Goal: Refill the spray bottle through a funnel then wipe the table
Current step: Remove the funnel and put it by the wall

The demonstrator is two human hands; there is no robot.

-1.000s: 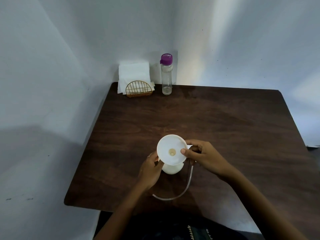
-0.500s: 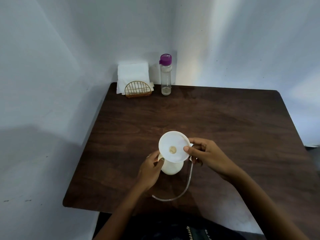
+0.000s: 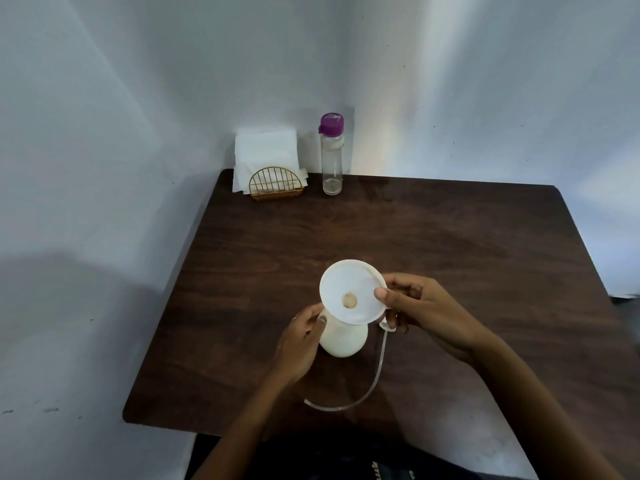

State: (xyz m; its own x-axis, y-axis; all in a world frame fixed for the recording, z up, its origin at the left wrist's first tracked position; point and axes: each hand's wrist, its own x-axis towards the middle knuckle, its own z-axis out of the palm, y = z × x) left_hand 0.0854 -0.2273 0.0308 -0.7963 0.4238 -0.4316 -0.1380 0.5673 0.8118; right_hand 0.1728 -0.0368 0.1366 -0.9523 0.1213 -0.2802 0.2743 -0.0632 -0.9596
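Spray bottle: a white spray bottle [image 3: 343, 339] stands upright on the tabletop [image 3: 450, 244], near its front edge and left of centre; the neck is hidden under the funnel
Funnel: a white funnel [image 3: 353, 291] sits in the bottle's mouth, its bowl tilted slightly toward the camera; compared with a second ago it is seated a little further back and looks steadier
Meaning for the task: the funnel appears to be seated, so pouring is judged the next step; no liquid is seen in the bowl
Left hand: the left hand [image 3: 302, 341] is closed around the bottle's left side, just below the funnel
Right hand: the right hand [image 3: 417, 308] pinches the funnel's right rim with thumb on top, while its lower fingers also grip the removed sprayer part, mostly hidden
Dip tube: a clear dip tube [image 3: 360, 393] curves down from the right hand and lies on the tabletop in front of the bottle
Water bottle: a clear water bottle [image 3: 331, 155] with a purple cap stands well behind the spray bottle, at the far edge; it looks almost empty, only a trace at the base
Napkins: white napkins [image 3: 266, 152] are stacked in a gold wire holder [image 3: 276, 185], just left of the water bottle, untouched
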